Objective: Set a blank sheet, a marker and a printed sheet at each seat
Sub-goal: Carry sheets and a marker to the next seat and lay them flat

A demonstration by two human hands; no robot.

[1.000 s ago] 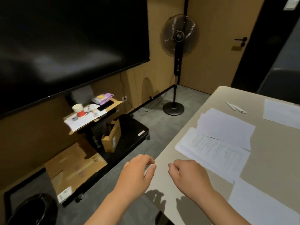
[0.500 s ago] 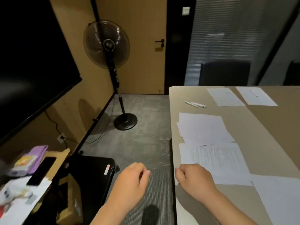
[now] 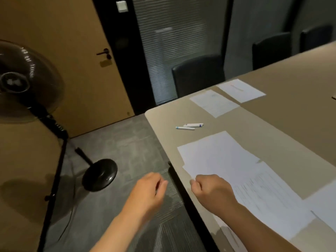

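On the beige table point(image 3: 283, 113) a stack of blank sheets point(image 3: 216, 153) lies near the edge, overlapping a stack of printed sheets point(image 3: 263, 195) closer to me. Two white markers point(image 3: 190, 126) lie side by side beyond the stacks. At the far seat a printed sheet point(image 3: 214, 102) and a blank sheet point(image 3: 241, 90) lie next to each other. My right hand point(image 3: 211, 190) hovers over the table edge beside the printed stack, fingers curled, holding nothing. My left hand point(image 3: 148, 190) hangs over the floor, fingers loosely curled, empty.
A black pedestal fan point(image 3: 23, 84) stands on the grey carpet at left, its round base point(image 3: 100, 174) near the table corner. Dark chairs point(image 3: 198, 73) line the far side of the table. A wooden door point(image 3: 76, 51) is behind. Another sheet point(image 3: 325, 206) lies at the right edge.
My view has swung right, away from the screen and side cart toward the table and far chairs. Both hands stayed low in front of me, curled and empty.
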